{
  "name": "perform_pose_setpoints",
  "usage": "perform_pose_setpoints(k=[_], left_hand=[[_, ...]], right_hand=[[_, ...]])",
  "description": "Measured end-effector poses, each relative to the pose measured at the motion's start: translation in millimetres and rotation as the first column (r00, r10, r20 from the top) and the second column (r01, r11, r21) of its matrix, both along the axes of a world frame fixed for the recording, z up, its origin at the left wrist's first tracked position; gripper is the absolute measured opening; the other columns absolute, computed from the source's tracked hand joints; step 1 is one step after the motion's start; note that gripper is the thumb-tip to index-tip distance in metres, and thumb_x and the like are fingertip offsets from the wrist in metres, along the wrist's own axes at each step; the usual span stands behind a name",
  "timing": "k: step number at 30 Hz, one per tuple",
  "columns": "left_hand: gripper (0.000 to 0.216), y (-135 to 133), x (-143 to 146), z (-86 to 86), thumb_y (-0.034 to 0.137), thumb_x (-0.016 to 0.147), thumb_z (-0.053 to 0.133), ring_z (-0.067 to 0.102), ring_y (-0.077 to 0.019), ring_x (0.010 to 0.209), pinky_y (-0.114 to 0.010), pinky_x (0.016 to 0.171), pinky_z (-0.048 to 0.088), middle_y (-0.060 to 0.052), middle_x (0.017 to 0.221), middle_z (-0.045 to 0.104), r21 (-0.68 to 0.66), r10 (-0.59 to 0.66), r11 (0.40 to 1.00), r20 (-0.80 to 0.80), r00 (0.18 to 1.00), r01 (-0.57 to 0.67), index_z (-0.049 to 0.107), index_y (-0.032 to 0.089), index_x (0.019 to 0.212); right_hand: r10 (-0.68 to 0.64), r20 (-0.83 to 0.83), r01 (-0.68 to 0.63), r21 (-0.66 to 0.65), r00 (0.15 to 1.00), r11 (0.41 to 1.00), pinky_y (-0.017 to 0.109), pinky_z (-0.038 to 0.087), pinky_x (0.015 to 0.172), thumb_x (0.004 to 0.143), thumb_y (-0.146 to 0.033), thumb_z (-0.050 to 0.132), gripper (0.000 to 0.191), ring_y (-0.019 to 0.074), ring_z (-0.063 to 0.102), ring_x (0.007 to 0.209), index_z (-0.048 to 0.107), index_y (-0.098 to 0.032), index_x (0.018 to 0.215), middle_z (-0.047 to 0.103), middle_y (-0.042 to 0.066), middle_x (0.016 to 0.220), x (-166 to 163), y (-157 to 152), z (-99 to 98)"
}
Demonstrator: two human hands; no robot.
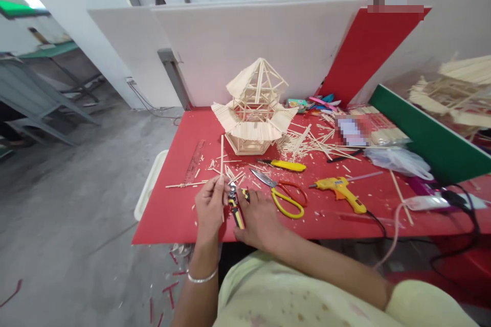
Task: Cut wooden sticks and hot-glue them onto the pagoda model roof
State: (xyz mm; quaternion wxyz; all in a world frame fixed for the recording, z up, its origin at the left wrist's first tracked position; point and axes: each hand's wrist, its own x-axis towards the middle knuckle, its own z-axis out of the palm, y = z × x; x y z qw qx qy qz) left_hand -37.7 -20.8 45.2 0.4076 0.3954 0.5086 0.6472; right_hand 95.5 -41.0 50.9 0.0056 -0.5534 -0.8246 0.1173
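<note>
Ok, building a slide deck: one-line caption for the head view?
Left hand steadies a thin stick, right hand grips cutters, stick-built pagoda model behind.

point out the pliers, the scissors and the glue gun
pliers (236, 210): head view, on the handle between the hands
scissors (276, 196): head view, on the yellow handle near the pivot
glue gun (339, 187): head view, on the yellow body

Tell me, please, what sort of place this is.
Probably a craft workshop with partitioned stations: a pagoda-like model of thin wooden sticks stands on the red table, near a yellow hot-glue gun and yellow-handled scissors, with white divider boards behind.
</note>
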Motion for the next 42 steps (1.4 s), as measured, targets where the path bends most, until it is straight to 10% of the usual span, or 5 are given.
perform_pose_setpoints(k=[6, 12, 24, 38, 42], left_hand=[[0.028, -5.1, -11.5, 4.0, 0.043, 0.087, 0.065, 0.042, -0.0048, 0.043, -0.016, 0.04, 0.037, 0.002, 0.064, 0.059, -0.032, 0.024, 0.999, 0.076, 0.997, -0.021, 0.07, 0.016, 0.092], [0.025, -10.5, -30.1, 4.4, 0.041, 0.086, 0.067, 0.042, -0.0044, 0.043, -0.017, 0.04, 0.036, 0.002, 0.067, 0.06, -0.006, 0.139, 0.99, 0.095, 0.986, -0.139, 0.069, 0.016, 0.089], [0.029, -4.5, -15.3, 10.6, 0.044, 0.09, 0.061, 0.042, -0.0051, 0.044, -0.018, 0.043, 0.04, 0.001, 0.068, 0.059, -0.046, -0.034, 0.998, 0.055, 0.998, 0.037, 0.064, 0.016, 0.088], [0.033, 1.3, 14.6, 7.4, 0.047, 0.088, 0.062, 0.038, -0.0049, 0.044, -0.018, 0.041, 0.032, 0.002, 0.064, 0.056, -0.068, -0.051, 0.996, -0.003, 0.999, 0.051, 0.063, 0.016, 0.079], [0.032, 2.0, 11.1, 17.4, 0.046, 0.089, 0.062, 0.035, -0.0056, 0.044, -0.019, 0.041, 0.028, 0.003, 0.06, 0.053, -0.063, -0.057, 0.997, -0.062, 0.996, 0.053, 0.064, 0.016, 0.077]], right_hand=[[-0.092, -0.333, -0.007, -0.285, 0.938, 0.959, 0.041, 0.044, 0.091, 0.075, -0.046, 0.063, 0.086, 0.0299, 0.057, 0.107, 0.035, -0.013, 0.149, 0.062, 0.018, 0.12, 27.6, 36.2, 2.1], [-0.533, -0.625, -0.282, -0.758, 0.57, 0.588, 0.042, 0.052, 0.084, 0.095, -0.051, 0.016, 0.066, 0.0269, 0.065, 0.104, 0.057, -0.01, 0.125, 0.068, 0.019, 0.114, 70.3, 51.0, 18.5], [-0.834, -0.508, -0.683, -0.688, 0.213, 0.245, 0.05, 0.047, 0.094, 0.064, -0.025, 0.037, 0.085, 0.0256, 0.054, 0.127, 0.023, -0.025, 0.148, 0.055, 0.013, 0.138, 50.2, -5.3, 18.5], [-0.527, -0.808, -0.439, -0.587, 0.264, 0.68, 0.048, 0.053, 0.091, 0.054, -0.02, 0.041, 0.089, 0.0252, 0.056, 0.122, 0.038, -0.026, 0.143, 0.056, 0.008, 0.136, 67.2, 9.7, -15.3], [-0.345, -0.778, -0.244, -0.526, 0.525, 0.815, 0.053, 0.047, 0.102, 0.063, -0.018, 0.045, 0.078, 0.0288, 0.055, 0.124, 0.044, -0.025, 0.141, 0.06, 0.009, 0.133, 85.9, 14.2, -13.4]])
